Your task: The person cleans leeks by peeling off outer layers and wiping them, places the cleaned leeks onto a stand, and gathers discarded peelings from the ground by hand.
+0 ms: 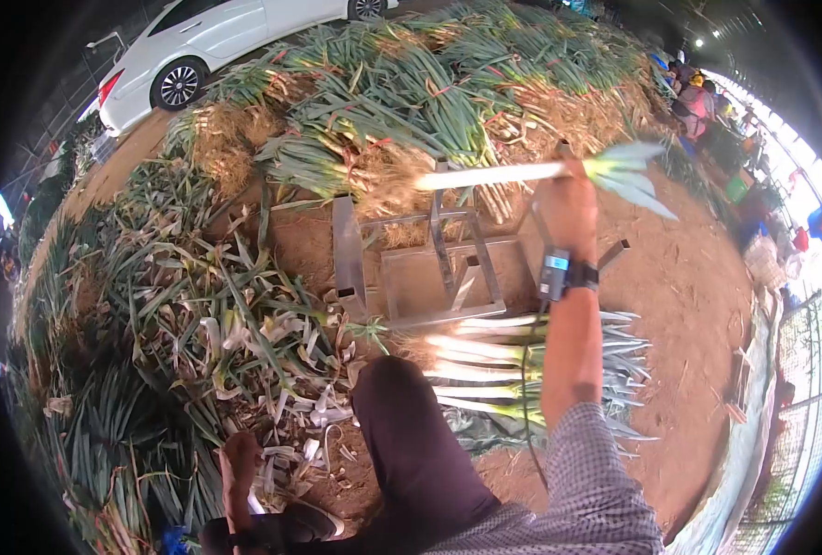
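Observation:
My right hand (pixel 570 203) is closed round a large green onion (pixel 503 176) and holds it level above the metal frame. Its white stalk and blurred roots point left, its fanned green leaves right. A metal frame (pixel 443 310) of square tubes stands on the soil below. Just in front of my knee lies a row of cleaned green onions (pixel 485 370), roots to the left. Low on the left, my left hand (pixel 240 455) looks curled beside the pile of stripped leaves (pixel 244 347). What it holds, if anything, does not show clearly.
A large heap of bundled green onions (pixel 411 92) spreads across the back. More unsorted green onions (pixel 105 435) lie at left. A white car (pixel 216 42) is parked behind. People (pixel 695 106) sit at the far right, near a mesh fence (pixel 799 370).

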The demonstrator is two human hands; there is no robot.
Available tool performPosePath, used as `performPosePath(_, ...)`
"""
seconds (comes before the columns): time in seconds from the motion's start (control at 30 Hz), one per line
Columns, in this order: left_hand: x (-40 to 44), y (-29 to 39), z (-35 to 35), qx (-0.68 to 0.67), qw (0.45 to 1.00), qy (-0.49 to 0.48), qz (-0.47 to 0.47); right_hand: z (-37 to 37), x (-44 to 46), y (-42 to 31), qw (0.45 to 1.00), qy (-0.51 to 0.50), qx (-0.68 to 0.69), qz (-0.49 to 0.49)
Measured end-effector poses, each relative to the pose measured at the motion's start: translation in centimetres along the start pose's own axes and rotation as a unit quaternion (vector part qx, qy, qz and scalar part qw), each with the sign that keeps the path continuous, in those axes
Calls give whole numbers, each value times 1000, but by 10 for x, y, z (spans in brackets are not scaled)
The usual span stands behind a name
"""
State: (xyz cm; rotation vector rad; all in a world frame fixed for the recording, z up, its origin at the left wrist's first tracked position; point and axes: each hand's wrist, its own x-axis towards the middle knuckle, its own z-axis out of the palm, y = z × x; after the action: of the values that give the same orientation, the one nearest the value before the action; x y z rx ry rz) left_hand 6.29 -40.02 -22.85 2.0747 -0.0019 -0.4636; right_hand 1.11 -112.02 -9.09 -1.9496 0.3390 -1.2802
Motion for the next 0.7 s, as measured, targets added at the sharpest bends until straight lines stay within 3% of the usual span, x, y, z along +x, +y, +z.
performPosePath(0.07, 8, -11, 9, 37, 998, -54, -18, -20, -11, 81, 997, 15, 61, 39)
performPosePath(0.1, 8, -9, 17, -23, 998, -56, -31, -31, -17, 115, 998, 2, 32, 54)
performPosePath(0.23, 14, 10, 38, 72, 990, -83, -84, -17, -51, 103, 957, -18, -250, 146)
performPosePath(0.3, 21, 1, 45, -13, 991, -104, -88, 2, -66, 152, 966, -29, -244, 79)
performPosePath(0.33, 24, -7, 48, -57, 988, -109, -90, 13, -76, 185, 974, -38, -201, 99)
performPosePath(0.4, 37, -59, 47, 90, 979, -134, 126, 40, -97, 245, 961, -41, 82, 261)
performPosePath(0.43, 38, -68, 45, 126, 970, -135, 158, 53, -109, 261, 923, -21, 189, 334)
performPosePath(0.47, 39, -77, 44, 161, 959, -134, 189, 67, -116, 264, 920, -25, 203, 333)
performPosePath(0.5, 37, -70, 49, 156, 969, -126, 147, 82, -120, 260, 917, -30, 217, 333)
performPosePath(0.57, 26, -43, 61, 34, 987, -72, -141, 108, -127, 253, 881, 9, 314, 353)
performPosePath(0.63, 30, -42, 62, 235, 962, -131, -34, 127, -124, 256, 808, 26, 393, 439)
performPosePath(0.67, 31, -40, 64, 276, 950, -143, -24, 133, -121, 259, 758, 29, 425, 494)
performPosePath(0.7, 32, -36, 66, 315, 936, -153, -13, 143, -117, 252, 759, 19, 425, 492)
